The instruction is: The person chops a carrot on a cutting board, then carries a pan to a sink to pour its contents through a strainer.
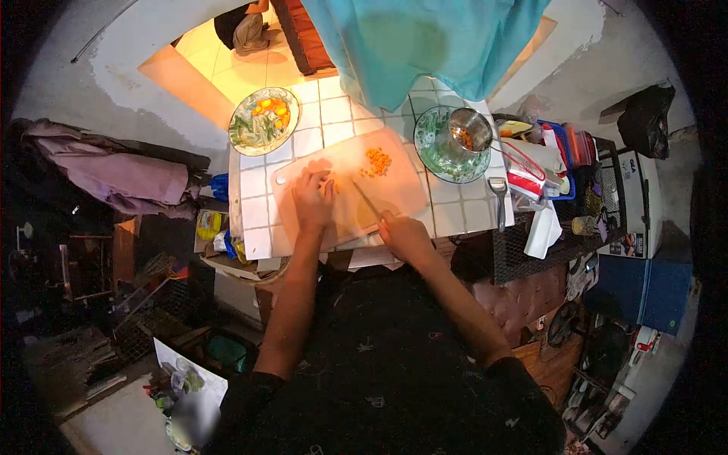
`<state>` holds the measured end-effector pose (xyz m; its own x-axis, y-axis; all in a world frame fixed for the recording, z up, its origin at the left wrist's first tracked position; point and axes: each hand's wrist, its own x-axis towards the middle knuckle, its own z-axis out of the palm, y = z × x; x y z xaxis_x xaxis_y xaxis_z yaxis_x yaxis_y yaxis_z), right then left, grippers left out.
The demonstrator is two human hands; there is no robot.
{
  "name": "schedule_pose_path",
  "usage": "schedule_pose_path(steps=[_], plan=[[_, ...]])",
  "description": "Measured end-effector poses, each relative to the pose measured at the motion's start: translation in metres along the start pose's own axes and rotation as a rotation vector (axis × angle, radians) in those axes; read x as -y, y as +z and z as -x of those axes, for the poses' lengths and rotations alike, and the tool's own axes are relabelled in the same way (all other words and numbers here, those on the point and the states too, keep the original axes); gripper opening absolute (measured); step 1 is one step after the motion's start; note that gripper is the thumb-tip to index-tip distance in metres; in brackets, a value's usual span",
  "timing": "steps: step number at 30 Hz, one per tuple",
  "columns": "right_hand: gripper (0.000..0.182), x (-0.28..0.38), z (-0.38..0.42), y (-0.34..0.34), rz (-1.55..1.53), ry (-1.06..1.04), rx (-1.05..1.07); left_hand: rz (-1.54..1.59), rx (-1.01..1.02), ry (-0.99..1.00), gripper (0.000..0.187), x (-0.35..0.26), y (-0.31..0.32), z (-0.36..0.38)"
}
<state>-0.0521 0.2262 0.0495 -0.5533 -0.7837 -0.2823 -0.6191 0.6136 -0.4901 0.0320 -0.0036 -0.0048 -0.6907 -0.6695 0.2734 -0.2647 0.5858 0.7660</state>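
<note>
A pale pink cutting board (409, 178) lies on the white tiled counter. My right hand (407, 236) grips a knife (366, 199), its blade pointing away and to the left over the board. My left hand (312, 199) rests on the board's left part, fingers curled over a piece of carrot (329, 179) that is mostly hidden. Diced carrot (376, 161) sits in a small pile beyond the knife tip. At the far left, a patterned plate (249, 142) bears larger orange chunks. To the right, a steel saucepan (470, 121) with orange bits inside stands on a green patterned plate (436, 155).
A peeler (497, 199) lies at the counter's right edge. Beyond it, a blue basket (561, 152) and packages crowd a mesh rack. A teal curtain (425, 45) hangs over the counter's far side. Another person (246, 30) is low down in the room beyond.
</note>
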Motion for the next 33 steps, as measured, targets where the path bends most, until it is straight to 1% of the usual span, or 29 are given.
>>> schedule_pose_path(steps=[1,2,3,4,5,6,8,9,10,11,12,13,15,16,18,20,22,23,25,26,28,29,32,33], plan=[[0.027,0.005,-0.006,-0.003,0.028,0.001,-0.008,-0.026,0.002,-0.064,0.022,-0.002,-0.006,0.004],[0.024,0.008,-0.011,-0.005,0.056,0.0,-0.017,-0.028,0.001,-0.068,0.022,-0.005,-0.009,0.007],[0.024,0.006,-0.017,-0.007,0.056,-0.003,-0.015,-0.108,0.014,0.007,0.023,-0.007,-0.009,0.008],[0.024,0.0,-0.023,-0.01,0.005,0.004,-0.077,-0.186,0.028,0.084,0.024,-0.009,-0.01,0.009],[0.025,-0.006,-0.029,-0.012,-0.045,0.013,-0.14,-0.185,0.026,0.083,0.024,-0.011,-0.01,0.007],[0.025,-0.013,-0.034,-0.013,-0.042,0.012,-0.14,-0.197,0.035,0.107,0.024,-0.011,-0.009,0.006],[0.024,-0.027,-0.041,-0.012,0.054,0.016,-0.191,-0.207,0.04,0.127,0.025,-0.01,-0.007,0.004],[0.023,-0.028,-0.035,-0.018,0.048,-0.039,-0.269,-0.179,0.032,0.155,0.024,-0.007,-0.005,0.004],[0.023,-0.027,-0.03,-0.023,0.051,-0.043,-0.269,-0.153,0.021,0.185,0.024,-0.004,-0.004,0.003],[0.024,-0.025,-0.025,-0.028,-0.001,-0.003,-0.238,-0.155,0.016,0.185,0.024,-0.002,-0.003,0.003],[0.025,-0.024,-0.019,-0.029,-0.055,0.038,-0.205,-0.089,0.011,0.111,0.023,-0.002,-0.004,0.005],[0.025,-0.026,-0.014,-0.025,-0.058,0.035,-0.2,-0.024,0.006,0.035,0.023,-0.002,-0.005,0.007],[0.027,-0.028,-0.002,-0.017,-0.167,0.025,-0.184,-0.037,0.022,0.047,0.022,-0.001,-0.009,0.006],[0.027,-0.025,0.004,-0.015,-0.168,0.026,-0.186,-0.043,0.038,0.064,0.022,-0.002,-0.009,0.004],[0.03,-0.018,0.016,-0.015,-0.188,0.119,-0.073,-0.022,0.037,0.032,0.022,-0.005,-0.01,0.004],[0.033,-0.018,0.022,-0.01,-0.258,0.102,-0.079,-0.004,0.038,0.004,0.023,-0.007,-0.01,0.0],[0.036,-0.018,0.025,-0.009,-0.356,0.095,-0.04,0.134,-0.016,-0.083,0.021,-0.008,-0.006,-0.009],[0.036,-0.021,0.024,-0.007,-0.36,0.098,-0.043,0.133,-0.011,-0.08,0.021,-0.009,-0.003,-0.013],[0.038,-0.024,0.02,-0.006,-0.304,0.076,-0.089,0.13,0.044,0.073,0.022,-0.021,0.005,-0.023],[0.038,-0.026,0.019,-0.006,-0.304,0.077,-0.091,0.131,0.045,0.075,0.022,-0.028,0.01,-0.025],[0.038,-0.02,0.018,-0.013,-0.299,0.113,-0.075,0.087,0.14,0.212,0.026,-0.03,0.022,-0.028],[0.038,-0.018,0.018,-0.012,-0.299,0.115,-0.076,0.058,0.139,0.244,0.028,-0.029,0.026,-0.029],[0.035,-0.016,0.016,-0.012,-0.308,0.127,-0.081,0.077,0.116,0.273,0.027,-0.02,0.029,-0.023],[0.034,-0.012,0.016,-0.013,-0.248,0.124,-0.095,0.076,0.116,0.273,0.027,-0.023,0.027,-0.024]])
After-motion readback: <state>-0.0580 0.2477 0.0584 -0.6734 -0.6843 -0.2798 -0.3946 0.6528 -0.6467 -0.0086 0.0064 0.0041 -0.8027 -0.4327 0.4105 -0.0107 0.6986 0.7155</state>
